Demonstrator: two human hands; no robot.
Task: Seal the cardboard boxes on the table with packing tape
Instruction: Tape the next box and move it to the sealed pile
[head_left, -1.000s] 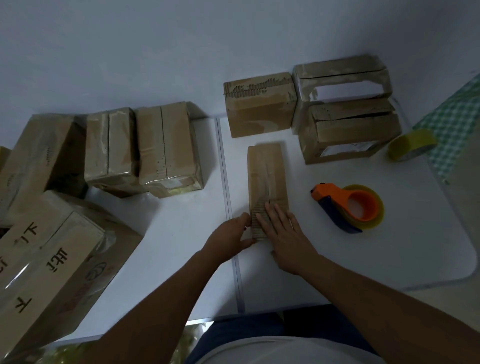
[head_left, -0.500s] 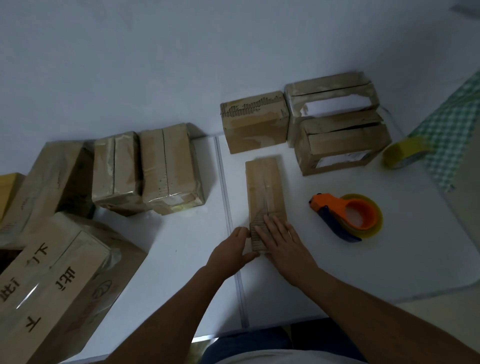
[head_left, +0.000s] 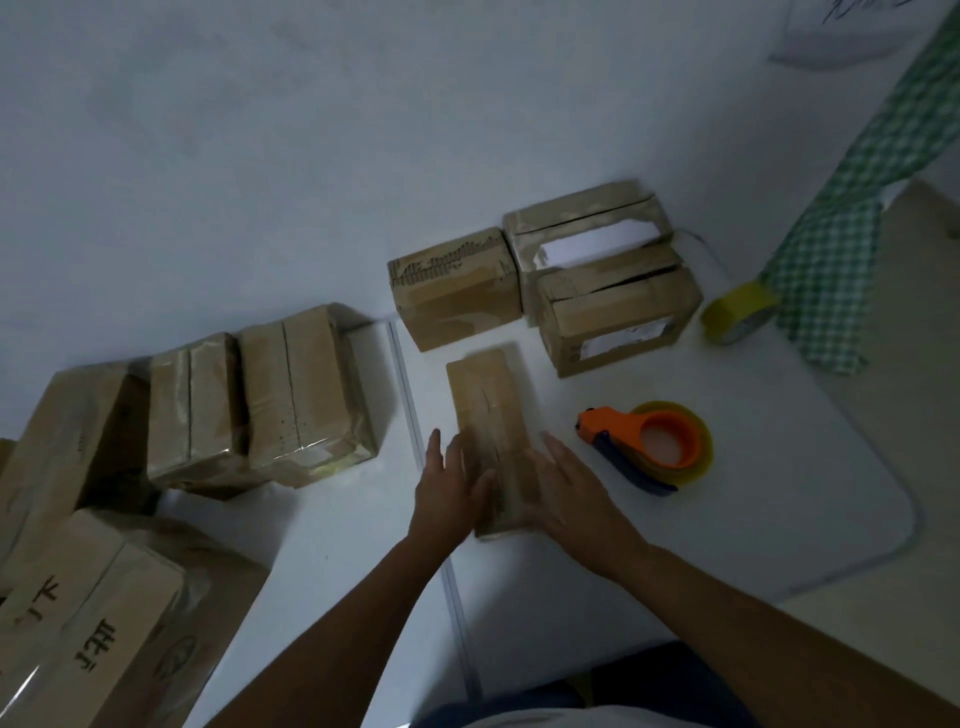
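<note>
Nearest on the left, a large printed box (head_left: 78, 618) sits at the edge of the white table (head_left: 753, 530). At the centre, both hands lie on the near end of a narrow flat cardboard box (head_left: 488, 405): the left hand (head_left: 449, 488) with straight, slightly spread fingers against its left side, the right hand (head_left: 563, 493) flat and open along its right side. Just right of that box lies an orange tape dispenser (head_left: 649, 447). Further left stand two taped boxes (head_left: 260, 400). Beyond, three more boxes (head_left: 545, 291) cluster by the wall, with a yellow tape roll (head_left: 737, 312) at the far right beside green checked cloth (head_left: 857, 208).
</note>
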